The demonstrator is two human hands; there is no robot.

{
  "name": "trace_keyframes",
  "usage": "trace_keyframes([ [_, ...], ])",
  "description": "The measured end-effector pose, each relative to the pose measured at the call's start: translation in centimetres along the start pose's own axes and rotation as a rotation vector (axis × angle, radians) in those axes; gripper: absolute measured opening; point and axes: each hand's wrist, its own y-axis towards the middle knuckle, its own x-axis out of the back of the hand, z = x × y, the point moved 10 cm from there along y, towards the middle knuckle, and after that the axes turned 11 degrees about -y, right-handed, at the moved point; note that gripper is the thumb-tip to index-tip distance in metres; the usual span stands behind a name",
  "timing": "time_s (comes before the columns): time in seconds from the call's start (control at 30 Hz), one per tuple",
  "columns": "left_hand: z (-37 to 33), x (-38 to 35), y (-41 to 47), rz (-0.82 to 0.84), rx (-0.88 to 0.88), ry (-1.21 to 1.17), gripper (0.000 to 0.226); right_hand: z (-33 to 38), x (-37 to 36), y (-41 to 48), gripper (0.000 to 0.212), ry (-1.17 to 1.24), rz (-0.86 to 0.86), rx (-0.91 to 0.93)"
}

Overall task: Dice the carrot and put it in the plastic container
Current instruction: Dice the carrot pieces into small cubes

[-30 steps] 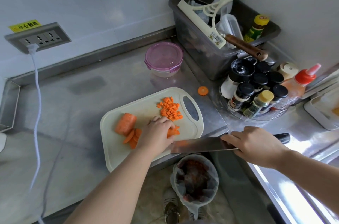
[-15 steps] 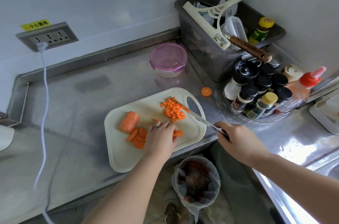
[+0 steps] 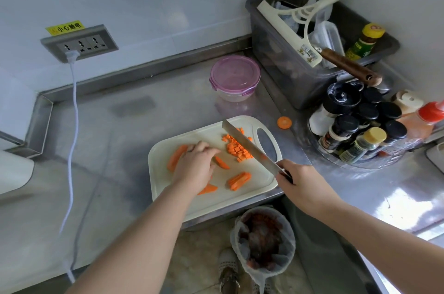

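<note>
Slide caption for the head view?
Right hand holds knife over diced carrot; left hand rests on carrot pieces on cutting board.

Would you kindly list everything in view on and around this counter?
cutting board: 1, cream, counter's near edge
diced carrot: 1 pile, orange, board's far right
carrot strips: several, orange, on the board
carrot slice: 1, orange, counter beyond the board
plastic container: 1, clear, purple lid on, behind the board
knife: 1, steel, over the diced carrot
bin: 1, grey, far right corner
squeegee: 1, cream, across the bin
spice jars: many, mostly black-lidded, right of the board
wall socket: 1, grey, left wall, white cable plugged in
waste basket: 1, white-bagged, floor below
left hand: 1, over carrot strips on the board
right hand: 1, grips the knife
</note>
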Motion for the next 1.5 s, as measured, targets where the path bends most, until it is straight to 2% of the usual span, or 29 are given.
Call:
trace_keyframes([
  [0.13,-1.3,-1.0,1.1,0.105,-0.112,0.072,0.034,0.6,0.3,0.4,0.036,-0.011,0.018,-0.010],
  [0.33,-2.3,-1.3,1.8,0.165,-0.168,0.155,0.022,0.1,0.1,0.6,0.037,-0.001,0.034,-0.041],
  [0.4,-2.1,-1.1,1.7,0.165,-0.129,0.137,0.019,0.1,0.1,0.5,0.036,-0.001,0.039,-0.047],
  [0.53,-0.4,-1.9,1.2,0.174,0.057,-0.129,0.014,0.3,0.0,0.4,0.034,-0.016,0.055,-0.060],
  [0.7,0.4,-1.9,1.1,0.125,0.120,-0.230,0.018,0.4,-0.4,0.5,0.032,-0.021,0.090,-0.074],
  [0.87,-0.1,-1.9,1.0,0.102,0.074,-0.115,0.018,0.5,-0.8,0.6,0.022,-0.016,0.114,-0.082],
  [0.97,0.0,-2.1,0.9,0.113,0.061,-0.125,0.026,0.8,-0.7,0.6,0.033,-0.025,0.121,-0.084],
  [1.07,0.3,-1.8,0.8,0.082,0.067,-0.125,0.019,0.9,-0.9,0.7,0.038,-0.043,0.147,-0.093],
  [1.17,-0.2,-1.4,0.5,0.030,0.045,-0.111,0.010,0.6,-1.2,1.0,0.033,-0.068,0.165,-0.103],
  [1.4,-1.2,-0.1,-0.2,-0.100,0.019,-0.107,0.012,-0.2,-1.2,1.1,0.029,-0.051,0.161,-0.113],
  [1.5,-2.4,-0.6,-0.7,-0.091,-0.040,-0.118,0.014,-0.4,-1.2,1.1,0.026,-0.046,0.158,-0.118],
])
